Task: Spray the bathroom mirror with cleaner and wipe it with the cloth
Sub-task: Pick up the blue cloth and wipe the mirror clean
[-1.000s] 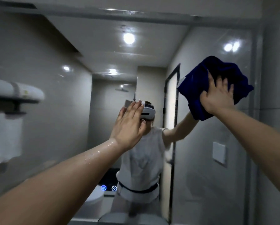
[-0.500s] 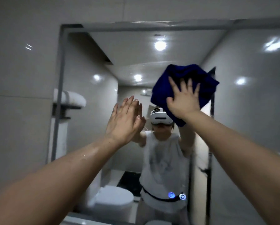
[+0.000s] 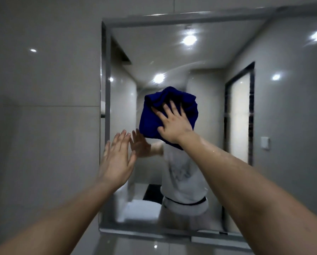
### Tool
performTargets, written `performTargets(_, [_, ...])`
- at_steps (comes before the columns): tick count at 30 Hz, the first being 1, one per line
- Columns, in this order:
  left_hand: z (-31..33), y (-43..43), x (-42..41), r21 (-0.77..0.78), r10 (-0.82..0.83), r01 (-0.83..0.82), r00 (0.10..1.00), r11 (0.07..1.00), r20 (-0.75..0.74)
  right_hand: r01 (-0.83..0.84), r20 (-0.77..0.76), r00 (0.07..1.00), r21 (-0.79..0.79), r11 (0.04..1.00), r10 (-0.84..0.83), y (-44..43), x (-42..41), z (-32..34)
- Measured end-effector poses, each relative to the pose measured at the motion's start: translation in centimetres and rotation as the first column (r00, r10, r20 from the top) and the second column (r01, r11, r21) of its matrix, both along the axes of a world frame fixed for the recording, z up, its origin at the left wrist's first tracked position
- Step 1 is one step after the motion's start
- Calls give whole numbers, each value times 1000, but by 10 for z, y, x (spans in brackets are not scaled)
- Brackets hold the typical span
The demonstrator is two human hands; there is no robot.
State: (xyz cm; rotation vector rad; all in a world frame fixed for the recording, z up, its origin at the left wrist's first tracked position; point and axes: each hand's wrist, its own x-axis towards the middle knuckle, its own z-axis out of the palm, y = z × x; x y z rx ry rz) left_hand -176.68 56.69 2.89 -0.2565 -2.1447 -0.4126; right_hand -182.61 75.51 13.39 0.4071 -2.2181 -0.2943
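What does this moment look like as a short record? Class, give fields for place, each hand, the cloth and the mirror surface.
place: bathroom, facing a wall mirror set in grey tiles
right hand: right hand spread flat, pressing the cloth to the glass
left hand: left hand open, empty, palm towards the glass near the mirror's left edge
cloth: blue cloth, bunched, near the middle of the mirror
mirror surface: curved wipe streak above the cloth
spray bottle: not in view
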Motion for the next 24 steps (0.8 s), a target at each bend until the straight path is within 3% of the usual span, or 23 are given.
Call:
performTargets(10, [-58, 23, 20, -20, -101, 105, 986, 994, 129, -19, 269, 962, 218, 976, -41, 25, 24, -155])
performTargets(14, [-76, 39, 26, -41, -112, 122, 976, 992, 189, 26, 406, 897, 342, 939, -173, 59, 34, -208])
performTargets(16, [-83, 49, 26, -52, -108, 121, 972, 991, 206, 16, 402, 894, 414, 910, -199, 80, 38, -224])
performTargets(19, [-87, 66, 26, -97, -110, 135, 968, 986, 225, 59, 267, 946, 420, 906, -185, 117, 36, -238])
performTargets(24, [-70, 97, 21, -92, -151, 171, 970, 981, 190, 27, 144, 983, 509, 861, -116, 162, 36, -194])
